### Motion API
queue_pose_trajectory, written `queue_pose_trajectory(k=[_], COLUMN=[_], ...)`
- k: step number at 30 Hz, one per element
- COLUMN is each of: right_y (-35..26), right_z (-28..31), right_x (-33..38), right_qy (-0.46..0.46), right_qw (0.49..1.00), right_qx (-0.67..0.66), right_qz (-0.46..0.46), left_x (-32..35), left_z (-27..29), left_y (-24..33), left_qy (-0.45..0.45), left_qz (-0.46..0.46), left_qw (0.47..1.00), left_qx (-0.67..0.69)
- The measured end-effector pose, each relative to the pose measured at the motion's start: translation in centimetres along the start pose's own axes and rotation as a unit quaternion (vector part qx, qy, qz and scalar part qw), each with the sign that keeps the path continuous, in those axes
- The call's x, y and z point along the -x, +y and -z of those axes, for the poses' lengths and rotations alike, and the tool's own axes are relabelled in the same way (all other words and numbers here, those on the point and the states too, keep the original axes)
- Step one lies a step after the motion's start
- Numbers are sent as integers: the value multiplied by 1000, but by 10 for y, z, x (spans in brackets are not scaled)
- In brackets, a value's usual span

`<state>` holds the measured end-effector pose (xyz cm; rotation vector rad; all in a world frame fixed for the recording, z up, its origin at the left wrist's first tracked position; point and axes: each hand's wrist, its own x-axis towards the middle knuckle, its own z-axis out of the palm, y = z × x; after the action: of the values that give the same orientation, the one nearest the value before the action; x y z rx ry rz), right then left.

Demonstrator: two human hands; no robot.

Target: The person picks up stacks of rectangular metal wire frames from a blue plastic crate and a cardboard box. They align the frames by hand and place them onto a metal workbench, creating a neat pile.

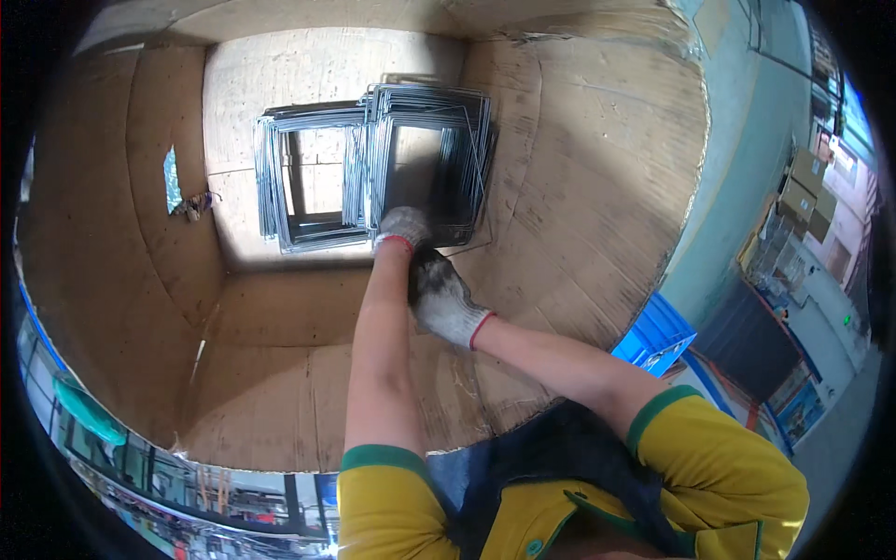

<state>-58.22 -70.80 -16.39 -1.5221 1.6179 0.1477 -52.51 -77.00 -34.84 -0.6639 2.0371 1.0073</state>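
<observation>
Two side-by-side stacks of rectangular metal wire frames lie on the bottom of a deep cardboard box: the left stack (271, 182) and the taller right stack (381, 154). My left hand (404, 227), in a grey knit glove with a red cuff, is at the near edge of the right stack. Its fingers are hidden beyond the back of the hand. Just nearer to me, my right hand (443, 297) wears a similar glove with dark, dirty fingers. It is bent in beside the left wrist; its fingertips are too dark to make out.
High cardboard walls (597, 177) surround both arms, and the near wall (280, 401) passes beneath my forearms. The left wall has a torn hole (172, 179). Outside, a blue plastic crate (656, 334) stands at the right, with stacked cartons (805, 191) farther off.
</observation>
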Motion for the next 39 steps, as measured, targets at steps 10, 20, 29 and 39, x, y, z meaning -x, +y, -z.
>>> queue_pose_trajectory(k=[10,20,29,39], right_y=[79,209,180,261], right_z=[126,157,154,116], right_x=[-104,-229,-212,-234], right_qy=[58,54,-100,-81], right_qw=[978,986,975,995], right_qx=[157,-91,-49,43], right_qz=[-126,-131,-193,23], left_x=[43,-13,-33,-30], left_z=[74,68,56,58], left_y=[27,115,123,118], left_qy=[56,202,249,263], left_qz=[30,128,115,120], left_qw=[975,832,794,828], left_qx=[213,500,542,481])
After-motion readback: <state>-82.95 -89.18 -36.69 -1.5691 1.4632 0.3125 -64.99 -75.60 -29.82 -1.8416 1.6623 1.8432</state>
